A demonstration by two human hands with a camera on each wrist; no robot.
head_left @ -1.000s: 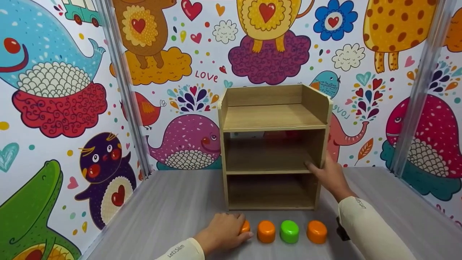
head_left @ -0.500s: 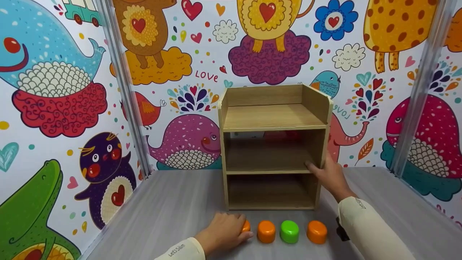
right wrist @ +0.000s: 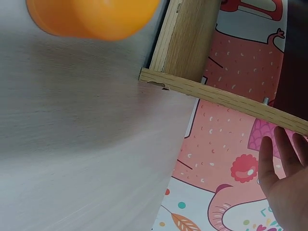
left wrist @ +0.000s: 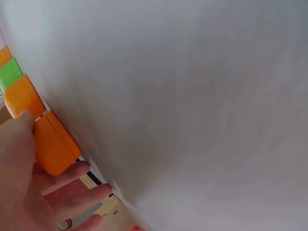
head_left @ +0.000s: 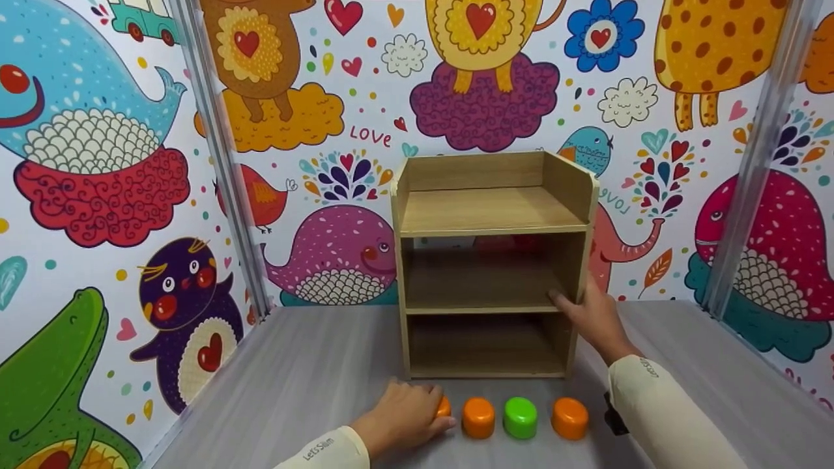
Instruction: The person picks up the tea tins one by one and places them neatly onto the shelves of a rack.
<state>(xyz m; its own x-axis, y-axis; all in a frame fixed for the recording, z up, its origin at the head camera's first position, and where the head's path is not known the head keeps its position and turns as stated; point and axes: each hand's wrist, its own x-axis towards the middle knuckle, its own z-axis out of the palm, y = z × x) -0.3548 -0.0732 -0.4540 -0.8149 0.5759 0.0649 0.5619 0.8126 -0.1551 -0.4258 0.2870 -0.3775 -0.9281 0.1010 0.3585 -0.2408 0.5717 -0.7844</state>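
Left hand (head_left: 402, 417): lower centre of the head frame; thumb and fingers partly closed about an orange piece (left wrist: 55, 144), the other fingers spread, as the left wrist view shows. That piece stands at the left end of a row, mostly hidden by the hand in the head frame.

Right hand (head_left: 596, 319): right of centre; thumb inside, fairly straight fingers along the outer face, gripping the right side panel of a wooden shelf unit (head_left: 498, 208).

Shelf unit: centre of the frame, upright, light wood, two compartments beneath a top tray.

Row before it, lower centre to lower right: second orange piece (head_left: 479, 418), green piece (head_left: 520, 417), last orange piece (head_left: 570, 418); set apart from one another.

Grey tabletop (head_left: 313, 378): across the lower frame.

Wall (head_left: 365, 114): upper frame, printed with cartoon animals.
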